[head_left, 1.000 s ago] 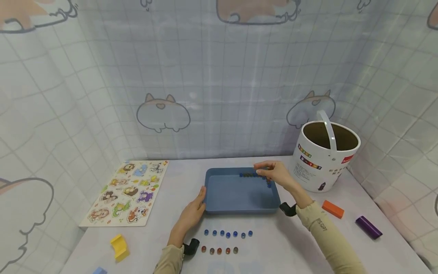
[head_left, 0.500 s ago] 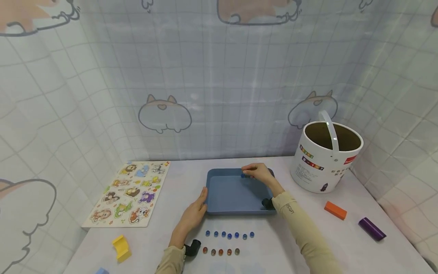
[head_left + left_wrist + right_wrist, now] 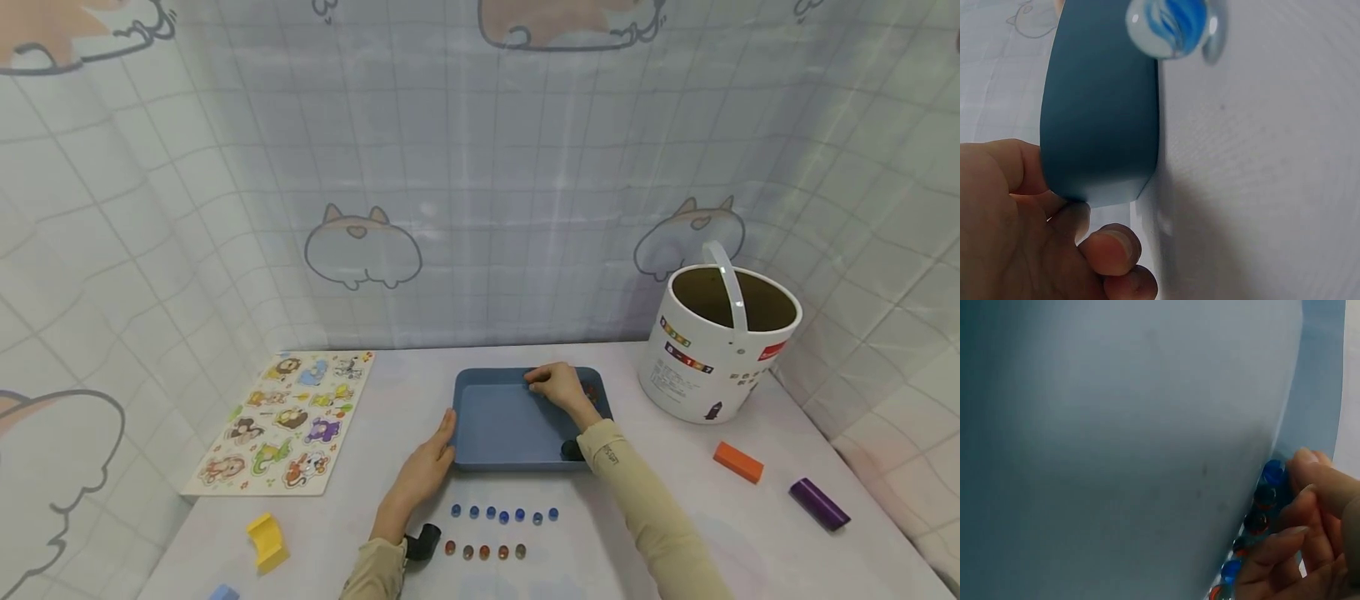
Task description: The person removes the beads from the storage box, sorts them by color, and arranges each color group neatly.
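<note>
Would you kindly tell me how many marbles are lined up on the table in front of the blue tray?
12: seven blue marbles in the row nearer the blue tray, five brownish marbles behind. More lie inside the tray, partly hidden.

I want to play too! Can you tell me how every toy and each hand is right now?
Left hand: holds the blue tray's left edge.
Right hand: inside the tray, fingertips on marbles along the far wall.
Bucket: upright, open, handle up.
Marble rows: lined up before the tray.
Animal puzzle: lying flat.
</note>
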Tool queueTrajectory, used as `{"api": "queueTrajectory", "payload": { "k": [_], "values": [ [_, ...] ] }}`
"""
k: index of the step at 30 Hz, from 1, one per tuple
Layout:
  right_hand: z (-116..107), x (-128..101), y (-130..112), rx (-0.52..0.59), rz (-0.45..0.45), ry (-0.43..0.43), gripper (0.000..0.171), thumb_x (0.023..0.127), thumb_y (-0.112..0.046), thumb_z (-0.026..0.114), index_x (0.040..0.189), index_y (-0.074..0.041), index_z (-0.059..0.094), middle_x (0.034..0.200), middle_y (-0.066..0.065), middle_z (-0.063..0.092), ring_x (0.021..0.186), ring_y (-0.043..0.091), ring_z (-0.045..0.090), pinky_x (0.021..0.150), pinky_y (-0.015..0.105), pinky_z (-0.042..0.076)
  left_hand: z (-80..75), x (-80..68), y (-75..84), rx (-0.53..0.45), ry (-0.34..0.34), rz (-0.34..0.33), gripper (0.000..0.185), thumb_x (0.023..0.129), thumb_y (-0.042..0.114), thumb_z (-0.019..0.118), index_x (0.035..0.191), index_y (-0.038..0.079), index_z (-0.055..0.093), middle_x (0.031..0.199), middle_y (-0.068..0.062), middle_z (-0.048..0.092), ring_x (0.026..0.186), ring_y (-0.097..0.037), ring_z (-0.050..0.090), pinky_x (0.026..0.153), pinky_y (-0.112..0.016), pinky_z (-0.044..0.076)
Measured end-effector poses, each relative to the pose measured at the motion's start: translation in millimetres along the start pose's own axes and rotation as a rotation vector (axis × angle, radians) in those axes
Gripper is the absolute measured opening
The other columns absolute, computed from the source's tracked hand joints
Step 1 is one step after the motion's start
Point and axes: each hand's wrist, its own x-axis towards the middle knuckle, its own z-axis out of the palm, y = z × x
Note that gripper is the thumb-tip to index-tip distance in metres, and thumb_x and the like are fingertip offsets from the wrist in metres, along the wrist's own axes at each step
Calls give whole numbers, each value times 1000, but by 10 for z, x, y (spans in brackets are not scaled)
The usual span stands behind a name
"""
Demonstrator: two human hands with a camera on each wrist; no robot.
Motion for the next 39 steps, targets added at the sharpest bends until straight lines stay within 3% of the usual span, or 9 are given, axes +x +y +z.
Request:
{"api": "queueTrajectory", "payload": {
  "k": [7, 13, 19, 24, 28, 35, 39],
  "values": [
    [-15, -19, 50, -40, 46, 0, 22, 83, -10, 75, 104, -14, 77, 108, 7, 74, 110, 30, 64, 93, 42, 53, 4, -6, -4, -4, -11, -1, 56, 101, 11, 41, 153, 4, 21, 161, -11, 19, 148, -28, 23, 120, -48, 24],
    [-38, -20, 95, -23, 61, -22, 22, 85, -15, 73, 106, -18, 76, 113, 6, 73, 111, 28, 63, 95, 42, 52, 4, -6, -2, -1, -6, -2, 56, 100, 12, 41, 153, 4, 22, 161, -11, 20, 148, -29, 24, 119, -48, 24],
    [-202, -38, 43, 88, 43, -49, 26, 88, -13, 69, 114, -10, 73, 118, 13, 70, 99, 27, 68, 83, 37, 56, 11, -12, 7, 1, -13, 6, 56, 100, 12, 41, 153, 3, 22, 161, -12, 19, 148, -30, 23, 119, -49, 24],
    [-448, -53, -34, 200, 30, -57, 31, 91, -17, 66, 121, -8, 68, 126, 13, 66, 118, 31, 60, 101, 47, 49, -4, -11, 11, -12, -2, -7, 56, 101, 13, 41, 153, 5, 22, 161, -10, 19, 148, -28, 23, 120, -47, 23],
    [-646, -114, -54, 272, -12, -58, 36, 93, -18, 65, 126, -5, 65, 132, 16, 62, 123, 35, 56, 107, 52, 43, -4, -7, 7, -4, 0, 2, 56, 101, 13, 41, 153, 4, 22, 161, -11, 19, 148, -28, 23, 120, -48, 23],
    [-851, -351, -86, 329, -56, -98, 43, 92, -25, 66, 129, -4, 62, 132, 13, 63, 122, 29, 59, 104, 49, 46, -15, -16, 4, 16, 4, 17, 56, 100, 11, 42, 152, 3, 22, 160, -13, 20, 147, -31, 24, 119, -49, 24],
    [-889, -522, -139, 343, -50, -117, 42, 92, -28, 66, 128, -8, 64, 132, 10, 64, 112, 20, 63, 83, 38, 52, -8, -12, 8, 22, 10, 17, 56, 100, 11, 41, 152, 3, 23, 160, -13, 21, 147, -30, 25, 119, -49, 25]
  ]
}}
